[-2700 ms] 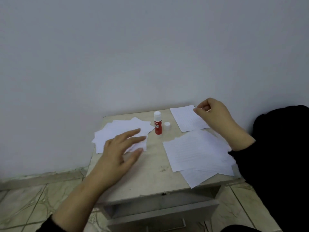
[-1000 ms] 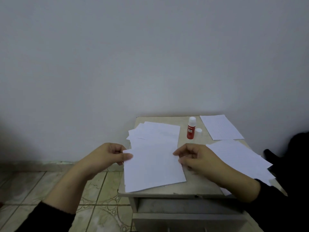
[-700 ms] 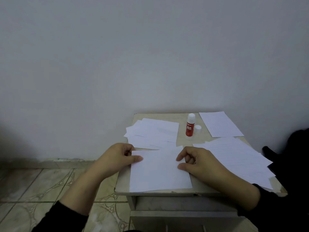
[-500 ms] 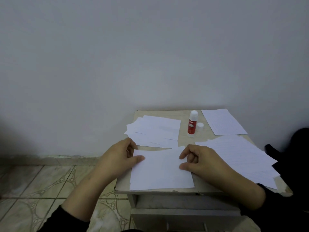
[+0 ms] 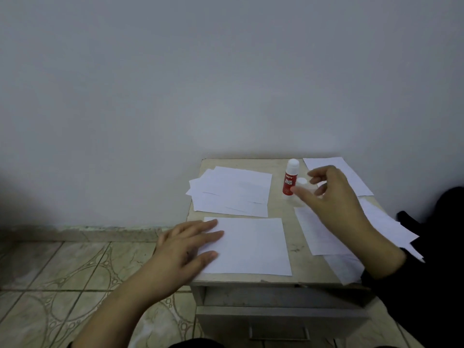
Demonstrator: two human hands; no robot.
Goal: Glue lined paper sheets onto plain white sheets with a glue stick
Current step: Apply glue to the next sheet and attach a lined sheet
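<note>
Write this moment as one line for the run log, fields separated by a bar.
left hand: flat on front sheet | right hand: open, reaching toward glue stick | glue stick: upright, uncapped, cap beside it

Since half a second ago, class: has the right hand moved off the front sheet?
Yes. The right hand has left the front sheet and gone toward the wall, its fingers open beside the upright glue stick.

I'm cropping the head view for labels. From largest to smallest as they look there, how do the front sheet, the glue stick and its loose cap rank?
1. Front sheet, held flat by the left hand; nearest the camera, which enlarges it.
2. Glue stick, standing upright.
3. Cap, partly hidden behind the right hand.
</note>
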